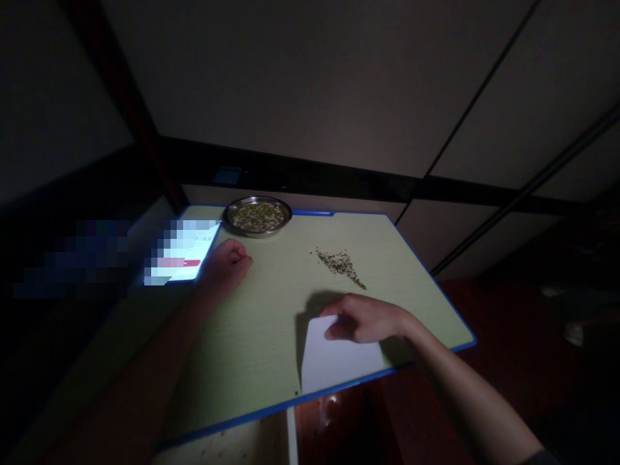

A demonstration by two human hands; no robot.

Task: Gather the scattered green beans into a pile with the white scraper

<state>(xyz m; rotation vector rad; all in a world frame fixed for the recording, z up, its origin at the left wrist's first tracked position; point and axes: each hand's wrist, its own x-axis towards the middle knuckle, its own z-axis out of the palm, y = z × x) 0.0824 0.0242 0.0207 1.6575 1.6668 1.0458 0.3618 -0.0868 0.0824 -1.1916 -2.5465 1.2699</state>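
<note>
My right hand (365, 318) grips the upper edge of a flat white scraper (334, 361) with rounded corners, near the front edge of the pale green tabletop (261, 303). Its lower edge reaches the table's blue rim. Beyond that hand lies a loose, tapering patch of small green-brown seeds (340, 263). My left hand (230, 263) rests on the table at the left, fingers curled closed, with nothing visible in them. Just behind it stands a round metal dish (227, 227) with a layer of similar seeds (256, 216) in it.
A lit screen (194, 252), partly pixelated, lies beside my left wrist. Behind the table rise dark cabinet panels (300, 97). Below the front edge are a pale open drawer or box (242, 442) with a few specks in it and a reddish, shiny surface (339, 420). The room is dim.
</note>
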